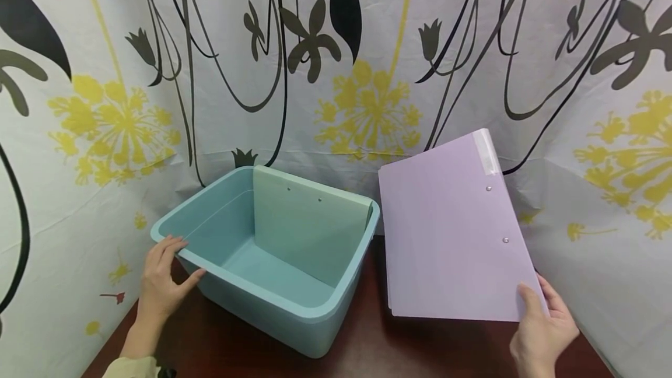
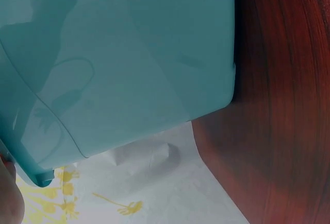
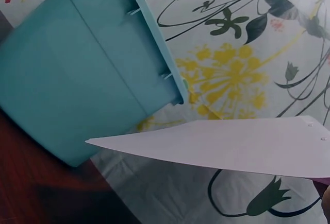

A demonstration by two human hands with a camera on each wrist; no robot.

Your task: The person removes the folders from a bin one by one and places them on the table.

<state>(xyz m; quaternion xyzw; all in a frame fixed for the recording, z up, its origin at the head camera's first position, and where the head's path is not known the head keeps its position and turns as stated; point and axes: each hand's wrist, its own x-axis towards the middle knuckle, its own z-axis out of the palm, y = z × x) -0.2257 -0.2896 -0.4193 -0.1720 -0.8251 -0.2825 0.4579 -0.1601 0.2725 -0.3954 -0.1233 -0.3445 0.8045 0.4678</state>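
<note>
A light blue plastic storage bin [image 1: 252, 302] stands at an angle on the table. Inside, a pale green file folder [image 1: 310, 226] with two rivets leans upright against the far wall. My left hand [image 1: 163, 284] holds the bin's near-left rim, fingertips over the edge and thumb along the front; only a bit of this hand shows at the left wrist view's lower left. To the right of the bin, my right hand [image 1: 543, 325] grips a lilac file folder [image 1: 451, 238] by its lower right corner, thumb on the cover. The folder is raised and tilted, its white-labelled spine facing right.
The dark reddish wooden table [image 1: 362, 349] lies beneath the bin. A white cloth with printed flowers [image 1: 367, 109] hangs behind and along both sides, close to the bin's far rim and the lilac folder.
</note>
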